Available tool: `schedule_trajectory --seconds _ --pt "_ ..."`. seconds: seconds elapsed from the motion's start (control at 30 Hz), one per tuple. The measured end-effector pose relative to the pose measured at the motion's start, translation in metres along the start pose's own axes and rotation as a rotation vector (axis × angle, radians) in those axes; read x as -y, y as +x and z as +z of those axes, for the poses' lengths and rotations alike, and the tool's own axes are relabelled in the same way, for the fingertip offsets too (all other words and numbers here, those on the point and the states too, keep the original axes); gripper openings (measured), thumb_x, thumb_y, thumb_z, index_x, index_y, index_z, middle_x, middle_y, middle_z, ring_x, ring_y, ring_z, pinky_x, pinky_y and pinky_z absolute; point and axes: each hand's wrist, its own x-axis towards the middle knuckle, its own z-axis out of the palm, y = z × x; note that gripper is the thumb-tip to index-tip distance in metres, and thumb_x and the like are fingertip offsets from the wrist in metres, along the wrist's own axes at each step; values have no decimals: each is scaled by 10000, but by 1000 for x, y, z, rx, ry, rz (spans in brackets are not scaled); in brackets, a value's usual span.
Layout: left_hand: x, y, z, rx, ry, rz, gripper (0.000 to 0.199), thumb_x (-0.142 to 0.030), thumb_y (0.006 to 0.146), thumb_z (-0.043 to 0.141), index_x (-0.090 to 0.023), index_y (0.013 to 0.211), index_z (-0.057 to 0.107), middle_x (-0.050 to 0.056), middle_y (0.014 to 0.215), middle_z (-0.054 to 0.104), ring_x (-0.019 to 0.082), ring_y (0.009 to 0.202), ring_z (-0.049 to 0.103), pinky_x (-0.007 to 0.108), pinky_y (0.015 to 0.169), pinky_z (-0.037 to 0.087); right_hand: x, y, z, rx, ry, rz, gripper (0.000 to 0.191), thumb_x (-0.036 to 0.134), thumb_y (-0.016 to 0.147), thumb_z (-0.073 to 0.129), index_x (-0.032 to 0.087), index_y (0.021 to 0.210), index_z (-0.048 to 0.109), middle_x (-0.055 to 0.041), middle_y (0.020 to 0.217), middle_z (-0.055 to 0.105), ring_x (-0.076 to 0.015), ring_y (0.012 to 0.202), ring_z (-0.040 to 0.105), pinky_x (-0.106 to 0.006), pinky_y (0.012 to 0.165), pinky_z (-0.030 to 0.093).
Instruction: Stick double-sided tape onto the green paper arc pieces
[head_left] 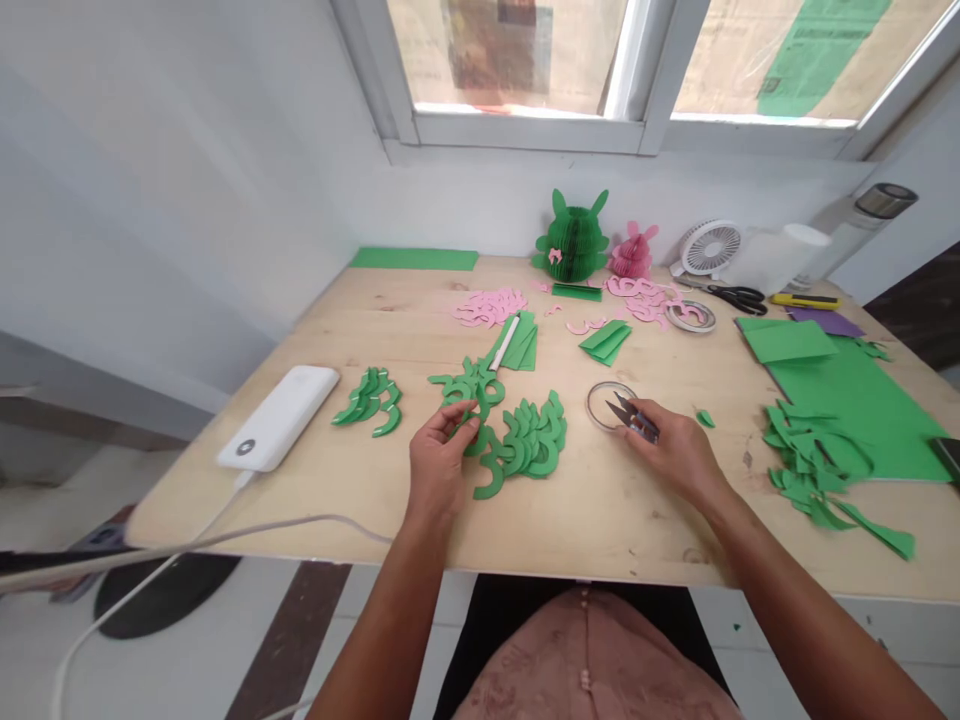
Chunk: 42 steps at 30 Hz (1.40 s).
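My left hand [439, 465] is closed in a pinch on a curved green paper cutout [474, 446], partly hidden by the fingers. Just beyond it lies a loose heap of green cutouts [469, 380], and to its right a row of overlapping C-shaped green pieces [536, 440]. Thread snips [636, 418] sit in my right hand [679, 455], their dark blades pointing left and apart at the tips. Under the blades is a thin roll of tape [592, 392] lying flat on the table. Another cluster of green curved pieces [370, 398] rests farther left.
A white power bank [281, 415] with a cable lies at left. Green scraps [814, 455] and green sheets [885, 400] cover the right side. Pink cutouts [491, 306], a white pen [505, 343], green and pink paper figures [574, 245], black-handled scissors [739, 298] and a small fan [711, 246] stand behind.
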Motion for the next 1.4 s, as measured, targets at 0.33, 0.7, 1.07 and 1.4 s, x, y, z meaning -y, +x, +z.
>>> schedule_trajectory --seconds 0.33,0.7,1.07,1.4 --pt "2 8 4 32 76 32 362 -250 521 765 -154 862 690 16 757 638 89 576 530 183 478 429 -18 -36 12 -133 -237 -126 230 343 858 524 195 1016 602 -43 872 663 -212 815 621 -293 657 437" --pt "5 8 9 51 102 11 369 -259 556 761 -175 908 686 16 805 626 83 571 518 162 421 414 -21 -31 18 -204 -369 -79 225 366 852 539 190 969 617 -47 823 648 -212 787 603 -282 622 388" --pt "4 4 12 50 140 -25 387 -268 550 755 -170 916 674 23 815 641 109 560 569 179 380 432 -22 -30 15 -193 -362 -66 276 408 855 529 193 998 624 -46 857 652 -211 798 605 -285 630 396" --pt "5 6 12 36 127 -33 394 -275 542 768 -164 909 677 43 850 650 111 569 582 172 389 439 -33 -7 3 -120 -269 -152 239 294 905 441 209 913 664 -59 892 680 -184 788 610 -268 643 389"
